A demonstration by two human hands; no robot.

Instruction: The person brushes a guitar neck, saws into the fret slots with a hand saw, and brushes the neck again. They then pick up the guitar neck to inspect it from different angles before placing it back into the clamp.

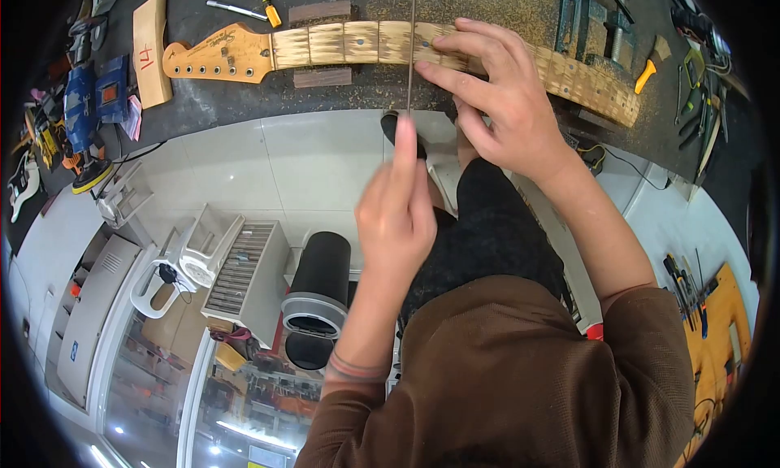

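Observation:
A guitar neck [326, 44] lies across the dark bench, headstock [223, 58] to the left, its fretboard marked with pale and brown patches. A long, thin file [412, 86] crosses the fretboard, pointing away from me. My left hand [396, 208] is closed around the file's near end, one finger stretched along it; the handle is hidden in the hand. My right hand [500, 90] lies over the neck with fingers spread, two fingertips right beside the file. Its thumb hangs over the near side of the neck.
Sawdust covers the bench [496, 1] around the neck. Dark wood strips [322, 78] lie along both edges of it. To the left are a wooden block [150, 52], a screwdriver [271, 13] and a blue power tool [80, 102]. A vise [597, 29] stands at the back right.

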